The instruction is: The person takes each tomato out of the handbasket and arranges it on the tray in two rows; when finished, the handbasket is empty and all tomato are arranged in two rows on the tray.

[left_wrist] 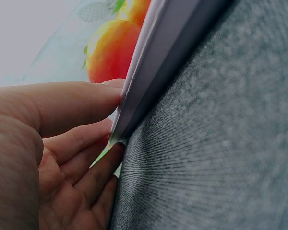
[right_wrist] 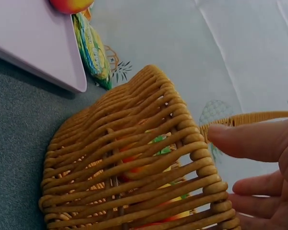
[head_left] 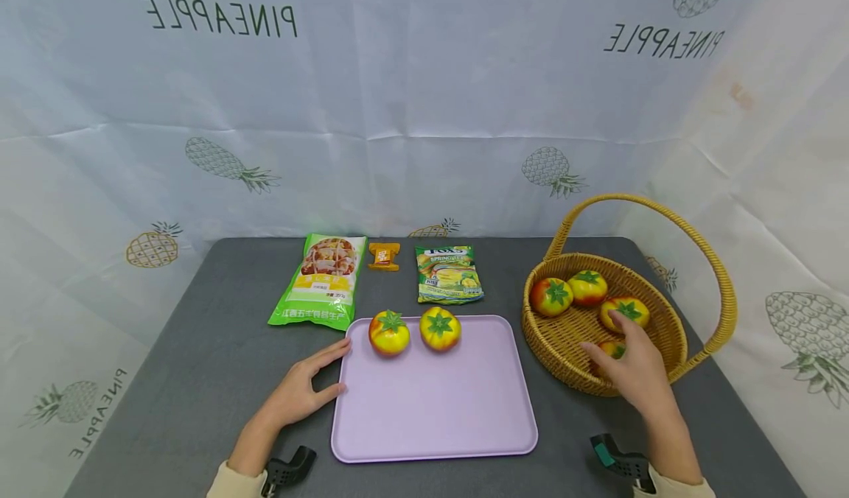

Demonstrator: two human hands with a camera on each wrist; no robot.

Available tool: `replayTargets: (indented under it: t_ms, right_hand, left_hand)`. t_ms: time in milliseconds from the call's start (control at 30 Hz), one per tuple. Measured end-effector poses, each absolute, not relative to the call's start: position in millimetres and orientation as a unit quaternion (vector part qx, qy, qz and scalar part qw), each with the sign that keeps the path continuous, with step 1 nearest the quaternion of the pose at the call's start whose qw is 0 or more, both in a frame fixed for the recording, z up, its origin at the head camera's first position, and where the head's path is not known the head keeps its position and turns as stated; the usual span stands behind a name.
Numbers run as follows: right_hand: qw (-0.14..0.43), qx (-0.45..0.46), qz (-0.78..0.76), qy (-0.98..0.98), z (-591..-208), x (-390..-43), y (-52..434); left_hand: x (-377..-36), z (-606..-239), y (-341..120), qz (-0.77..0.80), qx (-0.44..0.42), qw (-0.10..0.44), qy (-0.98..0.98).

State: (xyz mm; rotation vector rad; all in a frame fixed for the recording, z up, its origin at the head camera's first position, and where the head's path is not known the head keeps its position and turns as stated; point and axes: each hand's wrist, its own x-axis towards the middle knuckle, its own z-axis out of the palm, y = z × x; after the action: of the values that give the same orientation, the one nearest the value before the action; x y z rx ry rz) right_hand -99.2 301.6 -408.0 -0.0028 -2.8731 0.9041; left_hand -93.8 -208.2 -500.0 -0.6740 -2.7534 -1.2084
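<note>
On the lilac tray [head_left: 434, 409], two round red-and-yellow fruits with green leafy tops, a left fruit [head_left: 389, 333] and a right fruit [head_left: 440, 328], sit along the far edge. My left hand [head_left: 298, 391] touches the tray's left side, thumb and fingertips against the rim [left_wrist: 134, 79]. Over the wicker basket [head_left: 564, 358], my right hand [head_left: 637, 365] reaches in from the near side with thumb and fingers apart. Several like fruits lie in the basket; one fruit [head_left: 625, 311] is by the fingertips and another [head_left: 609, 354] is partly hidden under the hand.
Behind the tray lie a green food bag [head_left: 325, 281], a small orange packet [head_left: 383, 256] and a green-yellow packet [head_left: 449, 275]. The basket's tall handle [head_left: 719, 284] arches over its right side. A pineapple-print cloth [head_left: 398, 100] hangs around the dark table [head_left: 219, 351].
</note>
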Motion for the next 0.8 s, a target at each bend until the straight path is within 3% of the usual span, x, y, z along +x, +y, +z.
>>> replayTargets:
  t_ms: [500,800]
  right_hand:
    - [-0.037,-0.033,0.274,-0.96,-406,-102,310]
    - [-0.049,-0.019,0.253,-0.966,-410,-107,313]
  left_hand:
    - [-94,-502,-209,-0.393,-0.219,0.029,-0.893]
    - [-94,-499,-209,-0.38,-0.206,0.013,-0.902]
